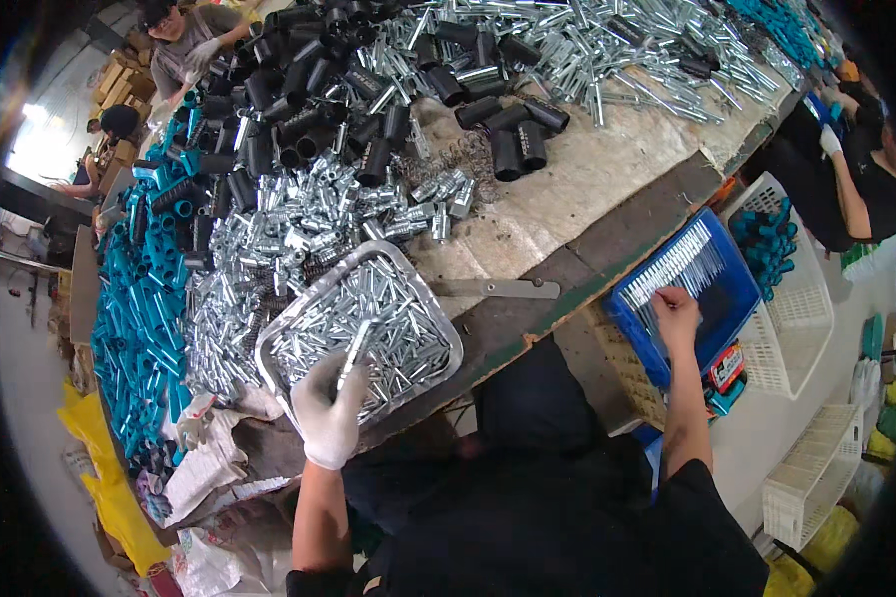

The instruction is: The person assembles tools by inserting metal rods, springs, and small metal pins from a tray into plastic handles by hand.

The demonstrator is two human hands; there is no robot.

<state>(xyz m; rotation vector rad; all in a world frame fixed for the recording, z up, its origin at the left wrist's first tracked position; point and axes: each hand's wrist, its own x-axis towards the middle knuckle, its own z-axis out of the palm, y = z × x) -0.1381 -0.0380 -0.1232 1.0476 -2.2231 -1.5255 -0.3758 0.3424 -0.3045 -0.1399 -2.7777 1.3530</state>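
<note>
Your gloved left hand (331, 410) pinches a slim metal rod (354, 350) above the steel tray (279, 333), fingers closed around its lower end, its upper end pointing up over the heap of short silver pins (393, 328) that fills the tray. Your bare right hand (675, 310) reaches well away to the right, fingers curled down onto a neat row of silver parts (679, 265) lined up in the blue bin (732, 298); whether it grips one cannot be told.

The grip on the rod looks light and the glove is thick, so the rod could slip and vanish among the look-alike pins below. With your arms spread wide and your eyes on one side only, the right hand could knock the tidy row askew or sweep pieces out of line. The tray sits near the table (587, 189) edge, close to your body; a nudge from the forearm could tip it and spill pins into your lap.

Beyond the tray, loose silver pieces, black tubes (513, 134) and teal tubes (139, 318) crowd the table, so a dropped part would be hard to find. A white basket (801, 318) stands just beside the bin.
</note>
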